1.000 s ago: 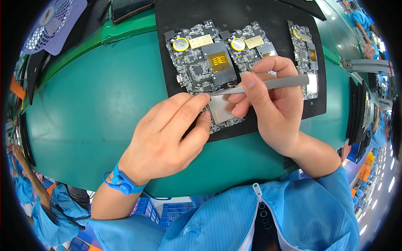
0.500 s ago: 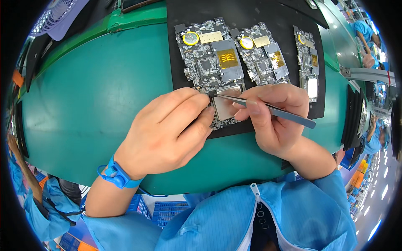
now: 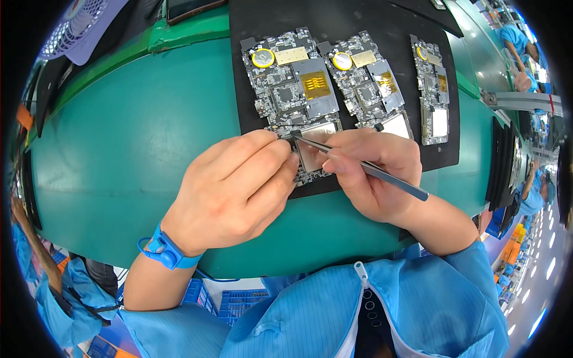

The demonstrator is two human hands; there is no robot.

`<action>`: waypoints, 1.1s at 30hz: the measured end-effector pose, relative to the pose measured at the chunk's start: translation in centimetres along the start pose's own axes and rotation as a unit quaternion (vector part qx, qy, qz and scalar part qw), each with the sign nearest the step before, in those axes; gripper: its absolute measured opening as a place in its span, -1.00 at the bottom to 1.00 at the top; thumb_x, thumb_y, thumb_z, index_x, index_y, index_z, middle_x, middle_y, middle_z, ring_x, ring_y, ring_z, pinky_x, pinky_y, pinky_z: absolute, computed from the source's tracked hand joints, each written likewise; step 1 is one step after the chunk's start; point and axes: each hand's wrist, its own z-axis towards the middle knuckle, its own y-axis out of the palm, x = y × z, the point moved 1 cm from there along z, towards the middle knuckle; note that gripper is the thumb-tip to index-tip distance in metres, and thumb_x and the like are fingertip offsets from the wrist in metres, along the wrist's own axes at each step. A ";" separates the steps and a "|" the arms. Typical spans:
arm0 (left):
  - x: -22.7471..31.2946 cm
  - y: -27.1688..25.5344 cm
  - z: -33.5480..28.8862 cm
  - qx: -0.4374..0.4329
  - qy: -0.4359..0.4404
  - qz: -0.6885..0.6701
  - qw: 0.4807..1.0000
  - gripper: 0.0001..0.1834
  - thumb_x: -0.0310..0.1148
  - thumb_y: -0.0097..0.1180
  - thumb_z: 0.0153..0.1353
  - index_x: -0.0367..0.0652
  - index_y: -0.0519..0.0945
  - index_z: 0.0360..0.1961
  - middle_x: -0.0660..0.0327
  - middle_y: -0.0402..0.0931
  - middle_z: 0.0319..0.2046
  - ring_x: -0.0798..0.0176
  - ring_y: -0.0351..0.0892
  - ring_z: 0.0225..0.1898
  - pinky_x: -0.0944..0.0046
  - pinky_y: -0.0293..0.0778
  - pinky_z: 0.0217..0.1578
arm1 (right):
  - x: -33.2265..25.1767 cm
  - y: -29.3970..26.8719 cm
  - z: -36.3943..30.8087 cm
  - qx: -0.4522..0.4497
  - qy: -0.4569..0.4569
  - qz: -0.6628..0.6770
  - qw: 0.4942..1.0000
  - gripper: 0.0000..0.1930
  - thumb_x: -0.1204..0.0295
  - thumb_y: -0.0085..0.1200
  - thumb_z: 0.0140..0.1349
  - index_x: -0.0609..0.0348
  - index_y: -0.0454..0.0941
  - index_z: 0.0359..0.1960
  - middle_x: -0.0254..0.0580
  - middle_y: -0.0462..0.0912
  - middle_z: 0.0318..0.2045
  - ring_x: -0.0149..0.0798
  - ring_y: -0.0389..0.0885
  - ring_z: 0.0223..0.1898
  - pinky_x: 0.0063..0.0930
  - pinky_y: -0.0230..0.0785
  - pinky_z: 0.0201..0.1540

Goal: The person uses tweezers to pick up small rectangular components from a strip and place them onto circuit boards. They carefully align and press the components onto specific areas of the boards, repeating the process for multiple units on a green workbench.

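Note:
My right hand (image 3: 382,170) grips metal tweezers (image 3: 395,181) slantwise, their tips pointing left at a small black piece (image 3: 295,135) on the left circuit board (image 3: 280,93). Close to those tips, the bent fingers of my left hand (image 3: 230,188) press together at the board's lower left edge. What they pinch, if anything, is hidden. This board carries a yellow-rimmed coin cell, an amber-taped grey slot and a silver shield plate. Beside it lies a similar middle circuit board (image 3: 358,79), partly behind my right hand. A blue wrist strap (image 3: 172,252) circles my left wrist.
A third circuit board (image 3: 431,89) lies at the right of the black mat (image 3: 349,17), which rests on the green table (image 3: 119,161). A purple fan (image 3: 77,30) and a dark phone-like device (image 3: 194,8) stand at the far left. Other people work at both sides.
My right hand and the tweezers have shifted left, uncovering the middle board's lower silver plate. The boards and mat appear slightly further left in view. My left hand stays at the left board's edge.

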 end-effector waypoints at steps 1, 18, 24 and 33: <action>0.0 -0.1 0.0 -0.002 -0.001 0.001 1.000 -0.66 -0.52 0.26 -0.28 -0.28 0.61 -0.34 0.08 0.51 -0.29 0.04 0.55 -0.25 0.19 0.53 -0.32 | -0.1 0.0 0.0 0.007 -0.003 -0.003 1.000 -0.80 0.62 0.19 0.07 0.31 0.44 -0.28 -0.13 0.62 -0.49 -0.28 0.61 -0.57 -0.55 0.45 -0.54; 1.6 -1.7 -0.3 -0.018 0.003 0.097 0.995 -0.75 -0.47 0.18 -0.06 -0.25 0.56 -0.28 0.09 0.53 -0.13 0.12 0.50 -0.13 0.18 0.45 -0.08 | -1.8 -14.9 -1.1 0.226 0.297 0.194 0.907 -0.75 0.43 -0.17 0.23 0.32 0.37 -0.13 -0.17 0.51 -0.61 -0.56 0.23 -0.76 -0.70 0.02 -0.75; 1.5 -3.6 -0.4 0.076 -0.546 -0.318 0.772 -0.60 -0.41 0.12 0.17 -0.36 0.44 0.01 0.12 0.52 -0.19 0.33 0.51 -0.24 0.38 0.47 -0.25 | -0.6 -22.7 -4.6 0.171 0.521 0.033 0.836 -0.65 0.32 -0.09 0.22 0.35 0.46 -0.08 -0.14 0.58 -0.25 -0.56 0.18 -0.75 -0.65 0.01 -0.73; 0.5 -3.7 1.7 0.049 -0.550 -0.439 0.708 -0.79 -0.50 0.09 0.12 -0.30 0.42 -0.22 0.18 0.51 -0.32 0.39 0.49 -0.45 0.42 0.45 -0.45 | 1.4 -22.6 -4.5 -0.004 0.505 -0.007 0.863 -0.38 0.36 0.25 0.07 0.47 0.31 0.12 0.06 0.47 0.03 -0.14 0.45 0.05 -0.37 0.28 0.08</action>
